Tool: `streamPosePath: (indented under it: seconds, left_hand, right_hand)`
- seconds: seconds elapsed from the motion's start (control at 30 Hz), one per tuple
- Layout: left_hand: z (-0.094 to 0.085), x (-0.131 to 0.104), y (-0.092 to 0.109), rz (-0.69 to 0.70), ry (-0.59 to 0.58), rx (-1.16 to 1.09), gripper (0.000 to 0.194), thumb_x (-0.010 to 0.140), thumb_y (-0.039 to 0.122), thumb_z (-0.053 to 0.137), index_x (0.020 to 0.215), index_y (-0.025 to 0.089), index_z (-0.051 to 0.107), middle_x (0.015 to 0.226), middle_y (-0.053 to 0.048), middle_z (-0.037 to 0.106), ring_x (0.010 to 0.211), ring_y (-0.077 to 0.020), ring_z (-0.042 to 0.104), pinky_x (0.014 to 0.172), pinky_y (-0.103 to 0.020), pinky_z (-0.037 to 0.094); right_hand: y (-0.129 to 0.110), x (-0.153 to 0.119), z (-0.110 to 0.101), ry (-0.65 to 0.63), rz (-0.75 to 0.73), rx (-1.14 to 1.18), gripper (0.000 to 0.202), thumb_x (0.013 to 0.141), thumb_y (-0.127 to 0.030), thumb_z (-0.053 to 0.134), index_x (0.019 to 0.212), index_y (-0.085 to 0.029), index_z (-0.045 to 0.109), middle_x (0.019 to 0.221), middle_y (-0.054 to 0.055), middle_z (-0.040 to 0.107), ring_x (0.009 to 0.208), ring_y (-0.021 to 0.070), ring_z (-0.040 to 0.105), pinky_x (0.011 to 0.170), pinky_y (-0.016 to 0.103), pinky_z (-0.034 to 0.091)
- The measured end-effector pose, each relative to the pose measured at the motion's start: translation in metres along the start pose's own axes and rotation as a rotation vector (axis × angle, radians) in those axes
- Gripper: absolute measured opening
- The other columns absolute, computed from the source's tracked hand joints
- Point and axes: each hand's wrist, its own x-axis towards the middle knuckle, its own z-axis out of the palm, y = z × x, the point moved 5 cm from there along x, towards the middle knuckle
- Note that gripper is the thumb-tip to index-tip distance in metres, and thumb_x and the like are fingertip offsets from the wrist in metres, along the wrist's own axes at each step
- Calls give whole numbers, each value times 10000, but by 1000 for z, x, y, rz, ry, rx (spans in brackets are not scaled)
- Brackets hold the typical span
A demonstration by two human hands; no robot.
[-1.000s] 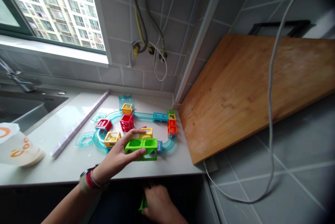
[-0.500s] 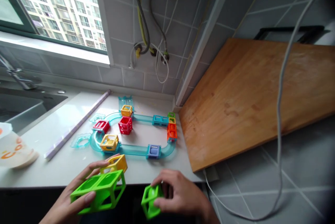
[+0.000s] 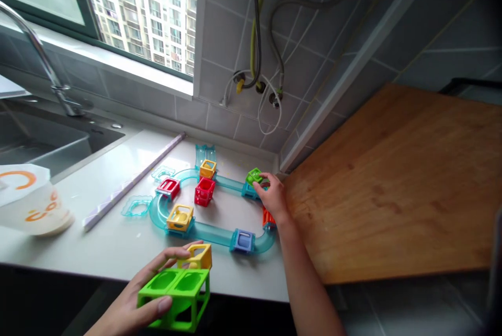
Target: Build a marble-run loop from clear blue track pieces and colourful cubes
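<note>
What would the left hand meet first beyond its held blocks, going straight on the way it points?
Probably the near side of the teal track, by its periwinkle block, though the left hand might pass above; depth is unclear.

The only lettering that can be made out stands on the translucent white cup point(image 3: 29, 208) at the left, on the near part of the counter point(image 3: 113, 244). In rounded orange letters point(image 3: 42, 210) on its side it reads "Coc" or perhaps "Coo"; the third character is too blurred to settle. The letters climb toward the right. An orange curved stroke point(image 3: 19, 176) marks the cup's top, forming no legible word.
</note>
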Motion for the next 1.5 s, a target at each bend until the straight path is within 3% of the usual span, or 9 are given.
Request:
streamPosePath:
  seconds: [0.13, 0.27, 0.43, 0.5, 0.87, 1.03, 1.17, 1.37, 1.5]
  left_hand:
    - [-9, 2, -9, -43, -30, 35, 701, 652, 660, 827, 1256, 345, 662, 1554, -67, 550, 1216, -429, 662, 962, -468, 573]
    - [-15, 7, -16, -51, -34, 87, 691, 686, 656, 809, 1291, 366, 642, 1534, -52, 573, 1278, -413, 627, 1014, -455, 551]
    - [-1, 23, -17, 4, -132, 132, 643, 761, 604, 790, 1332, 360, 621, 1536, -60, 568, 1369, -398, 554, 1099, -457, 491]
    - [11, 28, -14, 20, -196, 108, 624, 775, 579, 792, 1327, 337, 632, 1501, -78, 596, 1356, -402, 564, 1120, -487, 467]
    - [32, 21, -12, -71, -169, -329, 448, 709, 475, 870, 1015, 247, 636, 1529, -128, 561, 1330, -445, 576, 1060, -556, 467]
    - [24, 13, -7, -56, -149, -506, 339, 774, 404, 813, 877, 223, 546, 1368, -103, 675, 1152, -359, 688, 929, -438, 534]
    - [22, 6, -2, -68, -181, -526, 289, 828, 422, 756, 885, 213, 565, 1192, -100, 727, 964, -291, 725, 805, -372, 553]
    - [3, 5, -2, -66, 22, -479, 386, 748, 421, 836, 794, 196, 525, 1361, -139, 670, 1156, -379, 683, 942, -486, 537]
    - [-10, 9, -1, -69, 163, -355, 411, 760, 451, 839, 808, 186, 529, 1267, -146, 714, 997, -334, 738, 838, -411, 576]
  right_hand:
    - [13, -22, -3, -16, 57, -14, 543, 839, -372, 725, 1349, -205, 641, 1372, 150, 592, 723, 164, 670, 801, 375, 596]
    - [-3, -75, -17, -18, 133, 79, 363, 944, -404, 633, 1235, -197, 698, 1211, 119, 676, 812, 185, 669, 792, 344, 580]
    - [-71, -146, -2, -601, 77, 378, 552, 879, -386, 766, 1402, -312, 603, 1325, 68, 647, 949, 182, 667, 732, 264, 553]
    - [-91, -160, 1, -678, 17, 408, 662, 836, -323, 808, 1447, -358, 557, 1398, 52, 610, 949, 170, 655, 710, 247, 540]
    - [-99, -160, -4, -651, -65, 450, 490, 875, -291, 775, 1346, -315, 644, 1251, 56, 679, 936, 182, 665, 762, 276, 577]
    - [-115, -159, 6, -752, -183, 392, 719, 840, -157, 751, 1492, -338, 507, 1406, 64, 598, 1166, 220, 638, 962, 323, 568]
    - [-120, -161, 13, -577, -324, 329, 755, 814, -67, 694, 1493, -334, 497, 1304, 67, 642, 1207, 230, 631, 1035, 353, 540]
    - [-85, -141, -12, -293, -158, 86, 644, 837, -169, 699, 1447, -320, 556, 1203, 82, 638, 1051, 249, 673, 906, 357, 594]
    - [-53, -133, -20, -417, -18, -119, 595, 903, -246, 669, 1482, -302, 547, 1273, 91, 622, 1107, 259, 676, 959, 392, 587]
